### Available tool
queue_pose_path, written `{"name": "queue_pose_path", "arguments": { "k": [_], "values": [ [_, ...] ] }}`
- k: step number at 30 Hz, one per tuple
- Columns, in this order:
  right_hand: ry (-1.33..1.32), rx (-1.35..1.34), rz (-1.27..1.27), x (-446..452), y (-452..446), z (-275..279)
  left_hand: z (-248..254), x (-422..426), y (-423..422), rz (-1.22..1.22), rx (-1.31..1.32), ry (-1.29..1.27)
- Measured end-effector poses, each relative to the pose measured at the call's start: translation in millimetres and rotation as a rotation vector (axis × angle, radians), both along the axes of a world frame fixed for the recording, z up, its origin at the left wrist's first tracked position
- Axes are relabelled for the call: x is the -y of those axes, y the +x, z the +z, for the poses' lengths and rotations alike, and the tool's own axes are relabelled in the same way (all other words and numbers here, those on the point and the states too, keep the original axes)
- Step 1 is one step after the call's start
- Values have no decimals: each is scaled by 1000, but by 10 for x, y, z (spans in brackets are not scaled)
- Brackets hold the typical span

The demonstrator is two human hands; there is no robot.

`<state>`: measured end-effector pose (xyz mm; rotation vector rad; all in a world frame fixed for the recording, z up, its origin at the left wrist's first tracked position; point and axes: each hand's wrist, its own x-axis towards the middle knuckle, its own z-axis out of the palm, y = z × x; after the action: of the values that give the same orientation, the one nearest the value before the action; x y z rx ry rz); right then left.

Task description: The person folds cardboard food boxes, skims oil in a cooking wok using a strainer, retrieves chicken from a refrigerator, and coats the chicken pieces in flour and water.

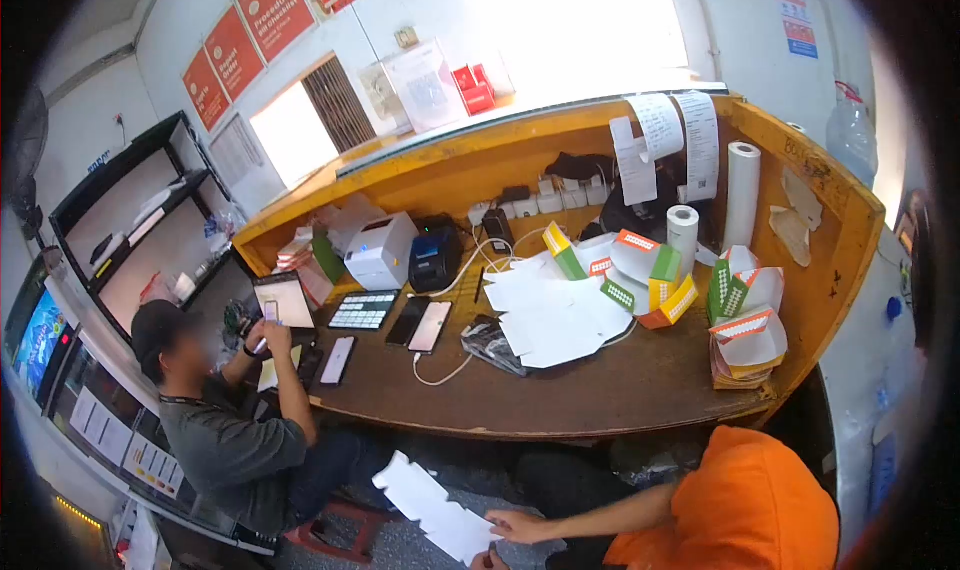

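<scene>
At the bottom, a white die-cut cardboard sheet [440, 510] with notched edges is held tilted beside the desk. My right hand [522, 526], reaching across from an orange sleeve, grips the sheet's right edge. Below it, my left hand [488, 561] is cut off by the frame's lower border; its visible fingers close at the sheet's lower edge. On the desk above lies a stack of flat white cardboard blanks [565, 320]. To the right stand folded orange, green and yellow boxes [655, 280] and a nested stack of them [745, 355].
A co-worker in a dark cap [230, 450] sits at the left, holding a phone. Phones [432, 327], a tablet [363, 310], a white label printer [381, 250] and a black printer [434, 260] occupy the desk [480, 400]. Paper rolls [741, 195] stand at the right. A red stool [335, 530] is below.
</scene>
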<state>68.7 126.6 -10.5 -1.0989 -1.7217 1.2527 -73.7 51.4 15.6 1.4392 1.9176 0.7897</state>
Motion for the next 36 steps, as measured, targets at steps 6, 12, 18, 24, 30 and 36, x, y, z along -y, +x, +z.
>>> {"name": "queue_pose_path", "arguments": {
  "k": [6, 12, 18, 24, 30, 36],
  "values": [
    [43, 217, -13, 96, -38, -659, -1438, 36, -360, -137, -69, 150],
    [-20, 399, 313, 83, -16, -833, -923, -87, -127, -76, -27, -67],
    [-29, 363, 206, 1, -17, -1035, -1226, -113, -43, -32, 267, -97],
    [-149, 415, 83, -166, 59, -1033, -1188, -275, 144, -7, 379, -157],
    [-149, 463, 141, -279, 8, -1211, -1192, -286, 166, 10, 440, -187],
    [-153, 284, 106, -229, 40, -1084, -1217, -286, 200, 37, 503, -210]
  ]
}}
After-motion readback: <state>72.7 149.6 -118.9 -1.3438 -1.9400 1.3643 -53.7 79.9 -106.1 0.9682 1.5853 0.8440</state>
